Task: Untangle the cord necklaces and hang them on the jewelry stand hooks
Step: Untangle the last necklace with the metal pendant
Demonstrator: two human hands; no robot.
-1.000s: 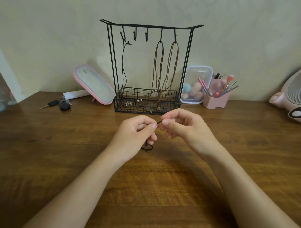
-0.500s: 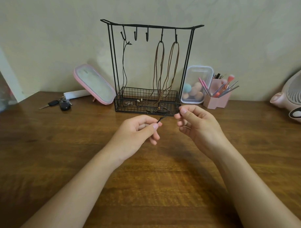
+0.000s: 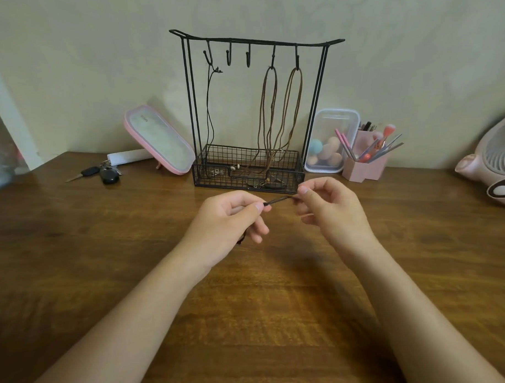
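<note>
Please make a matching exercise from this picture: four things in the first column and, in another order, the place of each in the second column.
Things:
1. dark cord
2. keys
3. fan
4. brown necklaces

Places:
A. at the table's right edge
B. on the stand's two right hooks
C. between the left hand and right hand
D. left of the pink mirror

Pairs: 1-C, 2-D, 3-A, 4-B
</note>
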